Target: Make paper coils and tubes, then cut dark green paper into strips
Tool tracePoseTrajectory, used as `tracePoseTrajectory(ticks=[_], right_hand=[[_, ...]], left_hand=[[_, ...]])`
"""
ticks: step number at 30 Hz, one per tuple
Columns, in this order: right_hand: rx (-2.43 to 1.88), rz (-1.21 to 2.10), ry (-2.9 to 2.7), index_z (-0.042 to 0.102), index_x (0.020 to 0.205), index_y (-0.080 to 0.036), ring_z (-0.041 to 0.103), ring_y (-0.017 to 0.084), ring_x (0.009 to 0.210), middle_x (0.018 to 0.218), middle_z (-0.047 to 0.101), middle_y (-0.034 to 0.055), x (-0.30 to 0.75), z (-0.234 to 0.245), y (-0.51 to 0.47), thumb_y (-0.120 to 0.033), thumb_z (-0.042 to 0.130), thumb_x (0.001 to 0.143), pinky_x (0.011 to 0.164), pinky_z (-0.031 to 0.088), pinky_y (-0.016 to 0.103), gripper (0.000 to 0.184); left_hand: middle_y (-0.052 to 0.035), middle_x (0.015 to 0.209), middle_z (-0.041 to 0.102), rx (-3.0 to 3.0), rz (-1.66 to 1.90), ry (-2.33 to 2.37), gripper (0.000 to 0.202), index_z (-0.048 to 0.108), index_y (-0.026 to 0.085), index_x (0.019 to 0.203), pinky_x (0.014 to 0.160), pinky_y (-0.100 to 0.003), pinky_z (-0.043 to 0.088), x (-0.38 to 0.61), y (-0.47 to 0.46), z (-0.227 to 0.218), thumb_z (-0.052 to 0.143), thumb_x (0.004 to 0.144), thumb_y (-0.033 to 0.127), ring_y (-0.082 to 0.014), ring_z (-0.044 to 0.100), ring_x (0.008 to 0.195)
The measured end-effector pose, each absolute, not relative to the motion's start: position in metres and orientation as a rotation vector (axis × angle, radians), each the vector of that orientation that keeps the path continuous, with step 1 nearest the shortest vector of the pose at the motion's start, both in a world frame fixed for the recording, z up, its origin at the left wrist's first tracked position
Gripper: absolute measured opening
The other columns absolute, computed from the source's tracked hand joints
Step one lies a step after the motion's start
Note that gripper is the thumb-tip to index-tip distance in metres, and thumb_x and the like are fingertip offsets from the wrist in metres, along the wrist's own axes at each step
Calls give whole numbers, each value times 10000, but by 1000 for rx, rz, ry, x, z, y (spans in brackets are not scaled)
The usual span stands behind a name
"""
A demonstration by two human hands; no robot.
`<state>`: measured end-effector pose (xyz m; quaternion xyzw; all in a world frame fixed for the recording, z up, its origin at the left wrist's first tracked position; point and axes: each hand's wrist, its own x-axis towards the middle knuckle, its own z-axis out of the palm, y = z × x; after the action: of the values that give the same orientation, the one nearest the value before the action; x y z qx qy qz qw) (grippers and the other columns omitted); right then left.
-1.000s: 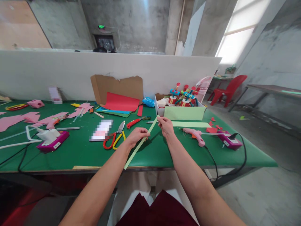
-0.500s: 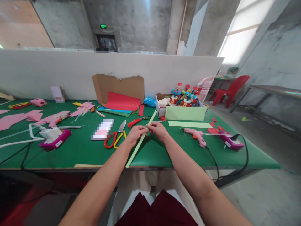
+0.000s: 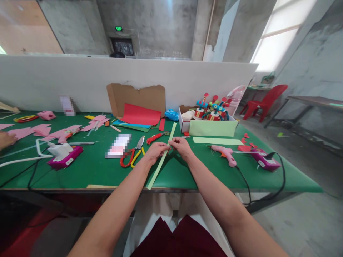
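A narrow light-green paper strip slants from the table's front edge up between my hands. My left hand pinches it near the middle. Against the strip's right edge, my right hand has its thumb and fingertips closed on it too, almost touching the left fingertips. Left of my hands lie scissors with one red and one yellow handle. Just beyond is a red-handled tool with a dark coil by its tip. On the right rests a pink glue gun, and behind it another green paper strip.
A box holds colourful small figures and white cups. Red paper leans on cardboard. Purple power strips with cables lie on both sides of the green table. Another person's hand reaches pink paper at far left.
The paper strip is slightly steeper between my hands, which stay pinched on it. Another person's hand has come in at the far left. The whole view has shifted a little.
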<state>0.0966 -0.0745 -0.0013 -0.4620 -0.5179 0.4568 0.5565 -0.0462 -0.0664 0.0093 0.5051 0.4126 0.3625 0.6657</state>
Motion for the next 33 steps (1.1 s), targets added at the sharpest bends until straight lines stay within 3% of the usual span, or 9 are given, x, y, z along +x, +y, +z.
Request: tracePoseTrajectory(ticks=[8, 23, 29, 33], right_hand=[[-1112, 1040, -1236, 541, 521, -200, 384, 85, 441, 438, 473, -54, 99, 3, -76, -468, 775, 576, 469, 277, 242, 360], [-1153, 938, -1099, 529, 517, -206, 374, 79, 421, 415, 462, -66, 105, 5, -73, -498, 789, 566, 455, 310, 240, 394], [-1085, 1260, -1160, 625, 600, -173, 437, 75, 464, 518, 558, -31, 103, 7, -78, -533, 806, 545, 469, 341, 223, 406], [-1072, 1271, -1164, 629, 568, -160, 441, 72, 474, 489, 541, -32, 103, 5, -78, -507, 832, 516, 473, 329, 215, 406]], left_hand=[[10, 506, 574, 1177, 783, 950, 354, 638, 127, 593, 456, -195, 334, -47, -64, 8, 866, 477, 371, -66, 478, 455], [-9, 516, 612, 1193, 744, 950, 207, 663, 135, 582, 495, -215, 422, -48, -68, 12, 809, 511, 263, -89, 519, 482], [-14, 556, 623, 1119, 785, 934, 269, 647, 128, 603, 490, -209, 409, -48, -69, 13, 842, 509, 286, -85, 527, 486], [-14, 560, 615, 1102, 768, 909, 303, 665, 120, 670, 499, -213, 413, -49, -69, 13, 830, 585, 359, -89, 540, 493]])
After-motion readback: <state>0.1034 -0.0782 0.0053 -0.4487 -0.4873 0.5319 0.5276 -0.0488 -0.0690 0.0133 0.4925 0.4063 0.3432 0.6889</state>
